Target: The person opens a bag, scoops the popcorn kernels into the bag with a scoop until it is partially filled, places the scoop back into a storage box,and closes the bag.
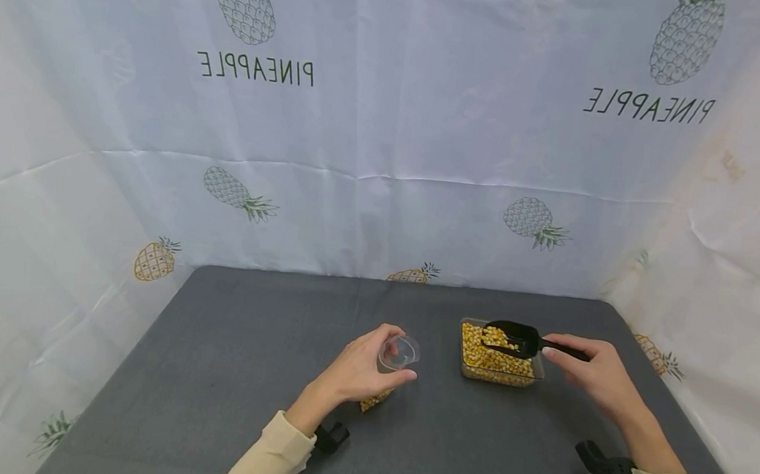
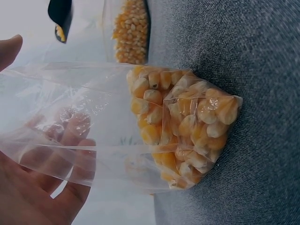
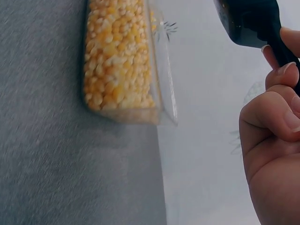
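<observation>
My left hand (image 1: 365, 362) holds a clear plastic bag (image 2: 110, 112) upright, thumb and fingers around its round, spread mouth. Yellow corn kernels (image 2: 187, 122) fill the bottom of the bag, which stands on the table in the left wrist view. To the right, my right hand (image 1: 600, 372) grips the handle of a black scoop (image 1: 527, 341). The scoop carries corn kernels and is raised over a clear rectangular container (image 1: 536, 376) of corn. From the right wrist view, the scoop's underside shows above the container's rim, with fingers curled round its handle.
A dark grey tabletop (image 1: 222, 373) lies under everything. White curtain (image 1: 381, 222) with pineapple prints hangs behind it and along both sides. Black straps (image 1: 332, 438) sit at both wrists, near the cream sleeves (image 1: 272, 459).
</observation>
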`<state>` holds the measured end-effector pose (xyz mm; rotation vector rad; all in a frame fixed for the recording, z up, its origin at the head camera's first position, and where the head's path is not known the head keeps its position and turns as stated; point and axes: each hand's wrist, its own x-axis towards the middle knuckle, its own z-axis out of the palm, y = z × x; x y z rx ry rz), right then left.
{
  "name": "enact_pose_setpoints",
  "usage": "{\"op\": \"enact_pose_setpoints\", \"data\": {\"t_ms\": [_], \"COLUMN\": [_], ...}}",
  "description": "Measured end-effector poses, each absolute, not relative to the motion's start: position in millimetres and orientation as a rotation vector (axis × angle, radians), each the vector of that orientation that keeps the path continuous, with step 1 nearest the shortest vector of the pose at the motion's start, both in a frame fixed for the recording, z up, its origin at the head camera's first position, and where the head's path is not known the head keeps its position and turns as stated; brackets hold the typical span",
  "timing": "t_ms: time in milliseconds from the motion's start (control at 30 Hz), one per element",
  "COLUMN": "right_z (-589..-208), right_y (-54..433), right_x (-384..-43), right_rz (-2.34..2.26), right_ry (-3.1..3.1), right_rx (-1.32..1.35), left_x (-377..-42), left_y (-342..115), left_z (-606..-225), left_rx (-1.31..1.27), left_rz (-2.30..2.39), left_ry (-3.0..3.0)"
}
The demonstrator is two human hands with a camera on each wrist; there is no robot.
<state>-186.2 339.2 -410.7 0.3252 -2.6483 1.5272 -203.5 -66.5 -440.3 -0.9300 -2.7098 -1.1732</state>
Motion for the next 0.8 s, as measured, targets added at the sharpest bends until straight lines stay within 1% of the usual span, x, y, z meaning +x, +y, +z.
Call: {"op": "enact_pose_setpoints", "data": {"t_ms": [400, 800], "right_z": [-397.5, -385.3], "right_y": [318.9, 301.5], "right_x": [-187.0, -189.0], "right_rz": [1.519, 1.385], "right_ry": [-2.614, -2.638], "right_rx": [0.454, 0.472], "left_x": [-203.0, -203.9], "left_y": [-66.2, -65.5], "left_z": [-440.4, -440.5], "left_rx": [-0.94, -0.961], "left_rz": [-1.171, -1.207], "left_ry": [-2.692, -2.689]}}
